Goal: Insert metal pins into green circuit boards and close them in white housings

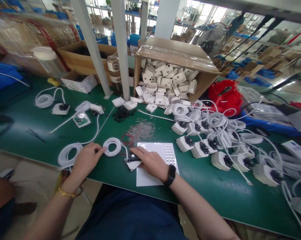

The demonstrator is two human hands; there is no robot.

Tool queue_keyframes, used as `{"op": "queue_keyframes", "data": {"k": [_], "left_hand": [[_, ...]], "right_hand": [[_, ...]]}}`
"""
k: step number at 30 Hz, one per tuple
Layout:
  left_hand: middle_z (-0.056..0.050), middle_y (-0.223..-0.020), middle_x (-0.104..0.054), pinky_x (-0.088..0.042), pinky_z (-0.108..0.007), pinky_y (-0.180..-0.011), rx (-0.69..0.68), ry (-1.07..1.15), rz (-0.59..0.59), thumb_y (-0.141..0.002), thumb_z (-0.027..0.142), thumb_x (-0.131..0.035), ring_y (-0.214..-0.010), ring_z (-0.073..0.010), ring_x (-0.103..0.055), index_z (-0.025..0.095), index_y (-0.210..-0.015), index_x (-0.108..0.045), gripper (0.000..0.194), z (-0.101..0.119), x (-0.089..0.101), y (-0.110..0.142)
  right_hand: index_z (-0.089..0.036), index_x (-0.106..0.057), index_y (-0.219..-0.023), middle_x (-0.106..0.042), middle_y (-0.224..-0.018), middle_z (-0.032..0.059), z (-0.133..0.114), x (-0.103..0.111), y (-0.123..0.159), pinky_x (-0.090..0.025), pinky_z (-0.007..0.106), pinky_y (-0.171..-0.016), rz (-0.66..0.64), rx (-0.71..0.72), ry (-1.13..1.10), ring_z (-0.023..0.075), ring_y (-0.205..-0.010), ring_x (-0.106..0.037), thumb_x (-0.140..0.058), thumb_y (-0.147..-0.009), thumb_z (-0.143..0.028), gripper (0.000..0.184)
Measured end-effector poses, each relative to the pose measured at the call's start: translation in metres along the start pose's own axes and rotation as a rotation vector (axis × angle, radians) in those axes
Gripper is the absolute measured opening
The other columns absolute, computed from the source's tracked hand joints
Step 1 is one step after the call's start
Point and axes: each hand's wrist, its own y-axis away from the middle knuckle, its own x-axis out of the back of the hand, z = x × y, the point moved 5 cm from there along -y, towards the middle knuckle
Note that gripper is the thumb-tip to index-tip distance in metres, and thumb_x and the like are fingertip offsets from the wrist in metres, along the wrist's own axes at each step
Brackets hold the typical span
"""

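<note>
My left hand [89, 158] is closed in a pinch at the left edge of a small coil of white cable [112, 147]. A short lead runs from that coil to a white plastic housing [133, 165] with a black part [132, 156] on its top. My right hand [151, 162] wears a black watch and has its fingers on the black part and housing, partly hiding them. Under this hand lies a white sheet [147, 180] with rows of small silvery stickers. A larger white cable coil [69, 154] lies left of my left wrist.
Behind the hands lie a pile of small metal pins [141, 130] and small black parts [122, 113]. A tipped carton [177, 55] spills white housings. Several cabled housings [200, 149] crowd the right side. Metal posts [122, 50] rise at the back. Someone's knee [1, 193] shows lower left.
</note>
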Motion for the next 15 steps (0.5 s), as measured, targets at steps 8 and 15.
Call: {"op": "queue_keyframes", "data": {"k": [8,15], "left_hand": [[0.006,-0.070,-0.063,-0.040,-0.019,-0.058,0.079,0.120,0.274,-0.079,0.059,-0.045,-0.062,-0.0115,-0.057,0.019,-0.082,-0.061,0.043,0.008,0.100,0.045],[0.002,-0.085,-0.066,-0.045,-0.023,-0.067,-0.319,-0.137,0.260,-0.089,0.047,-0.039,-0.071,-0.0132,-0.058,0.020,-0.090,-0.063,0.036,0.042,0.141,0.015]], "right_hand": [[-0.022,-0.045,-0.124,-0.059,-0.119,0.0079,-0.012,0.007,0.024,-0.050,0.033,-0.081,0.124,-0.051,-0.172,0.0238,-0.102,-0.061,-0.069,-0.077,-0.027,0.052],[-0.020,-0.044,-0.126,-0.060,-0.121,0.0104,-0.002,0.009,0.041,-0.049,0.038,-0.092,0.254,-0.152,-0.345,0.0247,-0.110,-0.059,-0.072,-0.072,-0.026,0.060]]}}
